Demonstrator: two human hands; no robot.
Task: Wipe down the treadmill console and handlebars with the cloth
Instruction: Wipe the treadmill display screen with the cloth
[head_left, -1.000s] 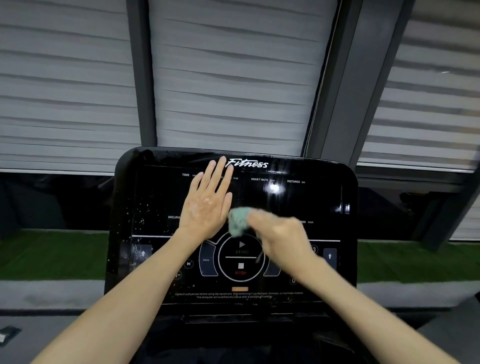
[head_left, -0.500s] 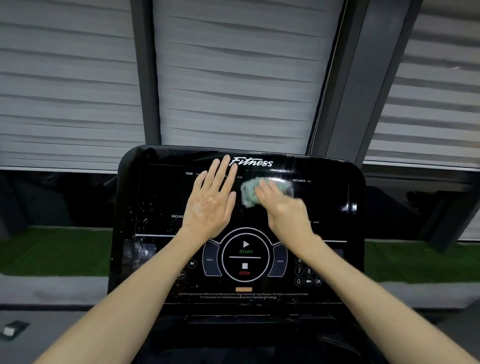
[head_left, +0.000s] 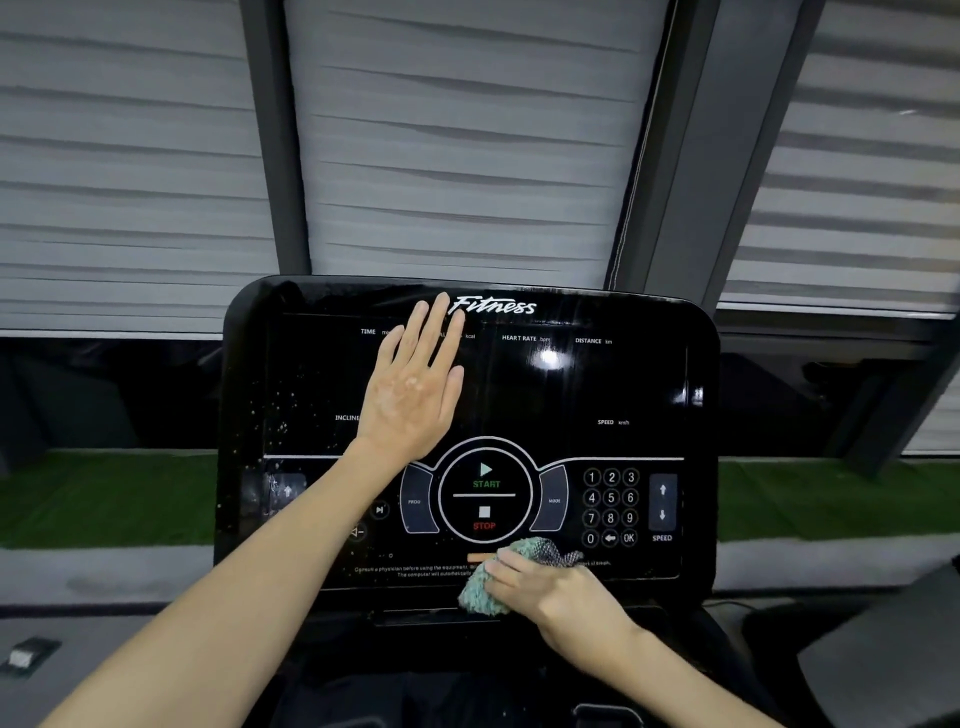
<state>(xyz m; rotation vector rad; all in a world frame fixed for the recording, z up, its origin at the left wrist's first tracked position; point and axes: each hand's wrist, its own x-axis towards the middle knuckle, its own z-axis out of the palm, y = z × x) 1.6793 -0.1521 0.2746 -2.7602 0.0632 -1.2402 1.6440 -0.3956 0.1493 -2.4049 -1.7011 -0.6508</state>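
Observation:
The glossy black treadmill console (head_left: 623, 384) fills the middle of the head view, with round START/STOP controls and a number keypad along its lower half. My left hand (head_left: 415, 389) lies flat on the upper left of the screen, fingers spread and pointing up. My right hand (head_left: 556, 592) grips a crumpled teal cloth (head_left: 480, 592) and presses it against the console's bottom edge, just below the STOP button. White droplets speckle the screen's left side. No handlebars show in this view.
Grey slatted blinds (head_left: 457, 156) and dark window frames stand behind the console. A strip of green turf (head_left: 104, 499) runs at floor level on both sides. A small dark object (head_left: 28, 656) lies on the grey floor at the lower left.
My right hand has swept the cloth from the middle of the screen up to the top, then down to the bottom edge. My left hand has stayed flat in place.

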